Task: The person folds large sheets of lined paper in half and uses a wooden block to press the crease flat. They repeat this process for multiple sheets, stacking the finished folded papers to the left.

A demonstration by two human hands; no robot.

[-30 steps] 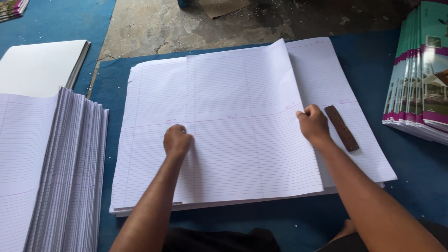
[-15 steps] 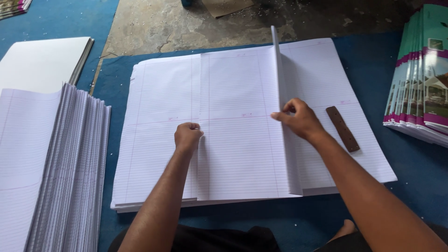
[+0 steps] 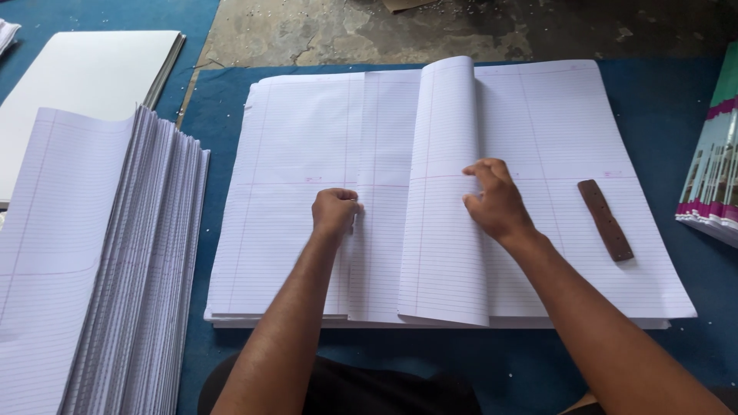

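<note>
A wide stack of white ruled paper sheets [image 3: 292,146] lies flat on the blue mat. My right hand [image 3: 496,201] presses on a bundle of sheets [image 3: 446,192] that is folded over leftward, its curved fold standing up along the middle. My left hand [image 3: 335,210] is a closed fist pressing down on the sheets beside the folded bundle's free edge. A small brown wooden stick [image 3: 606,220] rests on the paper to the right of my right hand.
A tall fanned pile of folded ruled sheets [image 3: 108,253] stands at the left. A stack of white boards [image 3: 84,73] lies at the back left. Printed coloured covers [image 3: 711,173] are piled at the right edge. Bare concrete floor [image 3: 477,31] lies behind.
My right hand has carried the right edge of the top sheets up and over to the left, so they now lie folded. My left fist slid right along the paper.
</note>
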